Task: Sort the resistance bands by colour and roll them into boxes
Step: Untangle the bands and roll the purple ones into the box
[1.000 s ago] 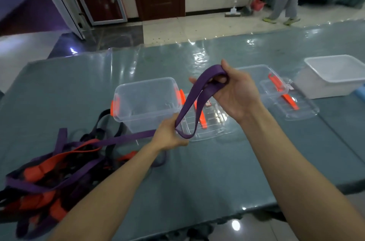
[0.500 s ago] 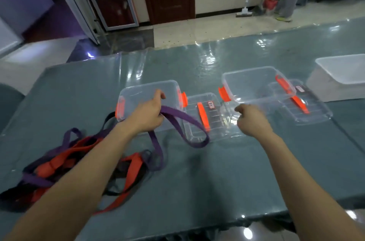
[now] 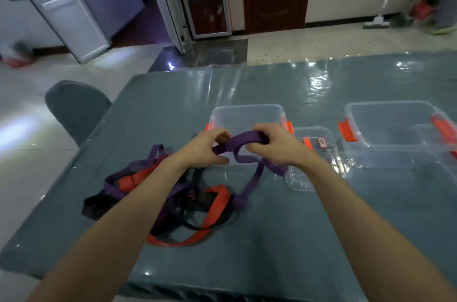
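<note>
Left hand (image 3: 202,150) and right hand (image 3: 274,147) fingers grip the purple band (image 3: 241,142) by the middle box (image 3: 247,114). The right-edge box (image 3: 395,128) stands lidless.

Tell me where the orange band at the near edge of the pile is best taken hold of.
Probably its near loop: there the orange band trails out of the pile onto the table, flat and mostly free of other straps. Come from above on the near side and pinch across the strap; farther in it looks tangled.
</note>
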Available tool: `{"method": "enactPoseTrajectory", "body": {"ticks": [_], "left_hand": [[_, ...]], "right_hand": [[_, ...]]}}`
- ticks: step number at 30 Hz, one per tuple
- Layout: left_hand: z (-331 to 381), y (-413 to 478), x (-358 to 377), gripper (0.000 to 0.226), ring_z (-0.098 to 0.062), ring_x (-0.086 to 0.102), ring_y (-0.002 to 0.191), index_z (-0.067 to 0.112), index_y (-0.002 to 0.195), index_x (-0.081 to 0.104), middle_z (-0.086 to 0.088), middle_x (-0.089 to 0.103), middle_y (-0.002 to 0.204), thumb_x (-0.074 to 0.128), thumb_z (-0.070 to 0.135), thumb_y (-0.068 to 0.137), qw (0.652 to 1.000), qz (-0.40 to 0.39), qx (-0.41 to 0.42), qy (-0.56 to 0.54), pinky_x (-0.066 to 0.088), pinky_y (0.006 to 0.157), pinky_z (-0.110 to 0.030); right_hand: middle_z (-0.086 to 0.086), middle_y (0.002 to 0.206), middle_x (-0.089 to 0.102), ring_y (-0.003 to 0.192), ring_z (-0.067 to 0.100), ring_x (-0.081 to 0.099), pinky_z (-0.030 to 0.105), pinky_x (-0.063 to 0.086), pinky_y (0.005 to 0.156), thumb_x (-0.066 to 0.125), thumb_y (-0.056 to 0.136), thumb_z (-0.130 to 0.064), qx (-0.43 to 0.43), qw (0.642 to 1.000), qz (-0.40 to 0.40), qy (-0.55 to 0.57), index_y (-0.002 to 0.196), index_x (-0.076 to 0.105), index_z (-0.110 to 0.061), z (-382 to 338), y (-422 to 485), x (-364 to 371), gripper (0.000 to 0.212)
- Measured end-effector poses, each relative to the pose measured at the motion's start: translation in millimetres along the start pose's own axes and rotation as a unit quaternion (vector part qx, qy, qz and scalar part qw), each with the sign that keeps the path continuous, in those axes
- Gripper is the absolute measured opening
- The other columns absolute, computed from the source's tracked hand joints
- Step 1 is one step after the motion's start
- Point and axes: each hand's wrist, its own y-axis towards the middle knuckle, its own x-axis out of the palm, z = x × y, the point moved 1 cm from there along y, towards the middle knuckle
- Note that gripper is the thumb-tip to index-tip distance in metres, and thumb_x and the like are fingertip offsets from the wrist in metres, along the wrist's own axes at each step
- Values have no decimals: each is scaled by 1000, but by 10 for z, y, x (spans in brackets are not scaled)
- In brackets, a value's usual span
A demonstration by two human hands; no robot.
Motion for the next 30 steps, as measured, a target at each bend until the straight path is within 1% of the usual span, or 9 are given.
{"method": "enactPoseTrajectory", "body": {"ticks": [3, 6, 11, 15, 18, 21, 25, 28, 30], "left_hand": [[-315, -59, 466, 63, -13, 64, 125, 20, 141, 62, 6, 68, 135, 91, 12, 86, 998, -29, -38, -50, 49, 106, -17], [-359, 41, 823, 83, 6, 58, 131, 29, 149, 55, 18, 62, 144, 98, 18, 79, 989, -11, -37, -141, 40, 104, -2], [-243, 175, 1191, 71, -7, 64, 134, 21, 139, 69, 8, 72, 139, 101, 25, 76, 981, -125, -48, -143, 46, 120, -34], [-135, 159, 1362, 28, -19, 78, 101, 16, 113, 77, -3, 82, 107, 90, 25, 90, 983, -27, -73, -167, 60, 97, -40], [-119, 206, 1018, 5, -31, 77, 88, 4, 104, 69, -18, 76, 91, 67, 0, 102, 960, 49, -127, -246, 62, 88, -50], [-105, 223, 136, 13, -21, 67, 77, 15, 95, 70, -8, 71, 81, 82, 18, 92, 988, 73, -71, -112, 55, 77, -38], [37, 155, -779, 61, -11, 65, 72, 30, 91, 68, 5, 71, 83, 93, 76, 60, 982, -134, -68, 118, 50, 68, -31], [-119, 37, -995, 33, -9, 64, 71, 32, 85, 74, 13, 70, 73, 96, 54, 74, 972, -179, -101, 110, 48, 66, -22], [-312, -80, -1087, 22, -15, 65, 72, 26, 85, 73, 8, 70, 72, 92, 35, 87, 975, -132, -129, 127, 49, 69, -28]], "right_hand": [[-3, 64, 55, 61, 8, 54, 27, 43, 61, 82, 83, -50, -18, 997, -12, 69, 85, 67, -13, -155, -181, -267, 40], [11, 87, 72, 74, 15, 75, 36, 58, 79, 69, 93, -60, -6, 994, 25, 104, 96, 71, -10, -200, -303, -370, 49], [-9, 79, 68, 82, 19, 72, 44, 55, 88, 65, 107, -25, 17, 985, 43, 163, 93, 70, -14, -105, -376, -305, 19], [-8, 70, 59, 74, 13, 59, 50, 53, 89, 66, 99, -24, 1, 973, 44, 229, 89, 67, -2, -73, -388, -241, 25], [0, 59, 45, 57, 11, 51, 47, 51, 81, 63, 92, -21, 26, 955, 112, 273, 81, 64, 4, 118, -377, -355, 28], [6, 54, 39, 51, 16, 50, 58, 59, 94, 56, 101, -9, 99, 947, 160, 262, 63, 53, -9, 426, -385, -349, 38], [2, 55, 40, 51, 18, 48, 62, 56, 93, 56, 103, -7, 104, 926, 181, 314, 62, 59, -17, 502, -226, -145, 43], [-2, 56, 53, 52, 13, 50, 31, 50, 65, 62, 89, -33, 84, 954, 188, 217, 64, 67, -20, 384, -41, -204, 29], [-4, 56, 56, 53, 10, 49, 28, 42, 55, 60, 83, -42, 81, 978, 170, 93, 66, 68, -22, 336, 60, -205, 28]]}}
